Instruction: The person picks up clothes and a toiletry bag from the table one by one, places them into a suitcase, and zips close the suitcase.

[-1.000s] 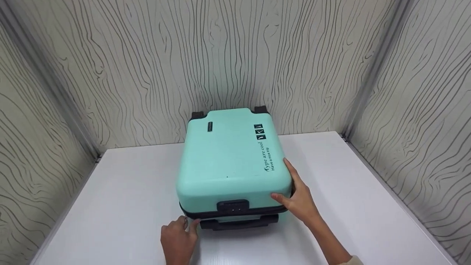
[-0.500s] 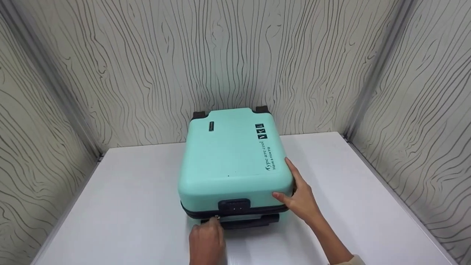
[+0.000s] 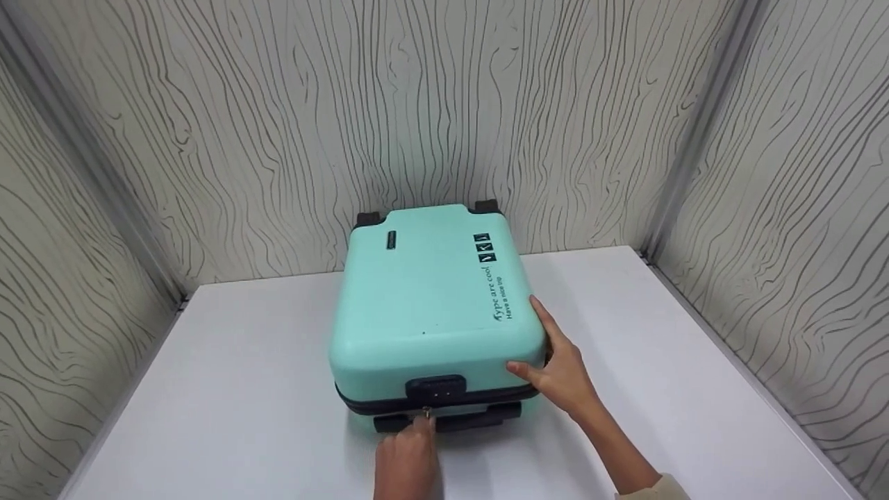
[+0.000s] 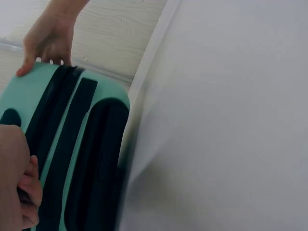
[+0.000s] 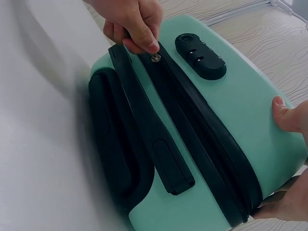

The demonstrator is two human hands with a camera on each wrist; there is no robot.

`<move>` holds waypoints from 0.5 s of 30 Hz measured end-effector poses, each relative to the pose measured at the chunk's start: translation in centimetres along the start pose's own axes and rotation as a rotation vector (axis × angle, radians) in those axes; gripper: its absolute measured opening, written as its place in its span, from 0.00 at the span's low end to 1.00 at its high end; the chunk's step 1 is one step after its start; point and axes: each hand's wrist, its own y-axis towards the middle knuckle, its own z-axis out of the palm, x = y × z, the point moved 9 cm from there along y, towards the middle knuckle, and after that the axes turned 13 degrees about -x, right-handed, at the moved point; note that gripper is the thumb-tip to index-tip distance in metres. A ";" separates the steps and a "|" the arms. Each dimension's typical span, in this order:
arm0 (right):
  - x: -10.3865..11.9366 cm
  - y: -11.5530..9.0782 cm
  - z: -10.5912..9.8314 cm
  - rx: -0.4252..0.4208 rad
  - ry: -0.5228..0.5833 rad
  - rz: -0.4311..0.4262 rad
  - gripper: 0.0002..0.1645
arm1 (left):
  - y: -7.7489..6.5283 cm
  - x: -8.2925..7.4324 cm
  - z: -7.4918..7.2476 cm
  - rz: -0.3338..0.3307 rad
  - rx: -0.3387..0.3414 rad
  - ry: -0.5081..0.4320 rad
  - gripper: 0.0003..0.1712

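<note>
A mint-green hard-shell suitcase point(image 3: 430, 292) lies flat, its front side toward me. My left hand point(image 3: 408, 458) pinches the zipper pull point(image 5: 155, 57) between thumb and finger, at the front seam just below the black combination lock point(image 3: 435, 391). Curled fingers of that hand also show in the left wrist view. Spread over the right front corner, my right hand point(image 3: 566, 378) holds the suitcase, thumb on the front side and fingers along the right side. Under the seam runs a black carry handle point(image 5: 154, 130), partly hidden by my left hand in the head view.
The suitcase sits on a white table point(image 3: 257, 361), with its black wheels point(image 3: 486, 206) close to the wood-grain patterned back wall point(image 3: 417, 104). Similar panels stand at the left and right, joined by grey metal corner strips.
My left hand has moved right along the front seam with the zipper pull, from the left front corner to below the lock. My right hand keeps its place on the suitcase.
</note>
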 end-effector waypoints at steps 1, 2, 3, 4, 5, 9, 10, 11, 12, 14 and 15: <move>0.0 -0.1 0.0 -0.001 0.003 0.000 0.60 | 0.0 -0.5 0.3 0.001 0.019 -0.003 0.16; -0.1 -0.1 -0.1 -0.002 0.005 0.000 0.60 | -0.1 -1.0 0.6 0.004 0.037 -0.011 0.15; -0.1 -0.1 -0.1 -0.003 0.008 0.002 0.60 | -0.1 -1.6 0.9 0.010 0.061 -0.018 0.15; -0.1 -0.1 -0.1 -0.005 0.009 0.002 0.60 | -0.1 -2.2 1.3 0.018 0.087 -0.027 0.15; -0.2 -0.1 -0.1 -0.007 0.009 0.002 0.60 | -0.1 -2.9 1.6 0.035 0.109 -0.036 0.15; -0.1 -0.1 -0.1 -0.011 -0.004 -0.004 0.61 | -0.1 -5.2 2.6 0.084 0.180 -0.072 0.11; -0.1 -0.1 -0.1 -0.010 -0.003 -0.006 0.61 | -0.1 -5.7 2.8 0.097 0.193 -0.078 0.10; -0.1 0.0 -0.1 -0.010 -0.001 -0.007 0.61 | -0.1 -6.2 2.9 0.106 0.203 -0.083 0.10; -0.1 0.0 -0.1 -0.009 0.000 -0.008 0.61 | 0.0 -6.6 3.1 0.115 0.211 -0.089 0.10; 0.0 0.0 0.0 -0.005 -0.002 -0.015 0.61 | 0.0 -7.6 3.4 0.139 0.223 -0.097 0.10; 0.1 0.0 0.0 -0.001 -0.005 -0.020 0.61 | 0.1 -8.1 3.6 0.147 0.232 -0.105 0.10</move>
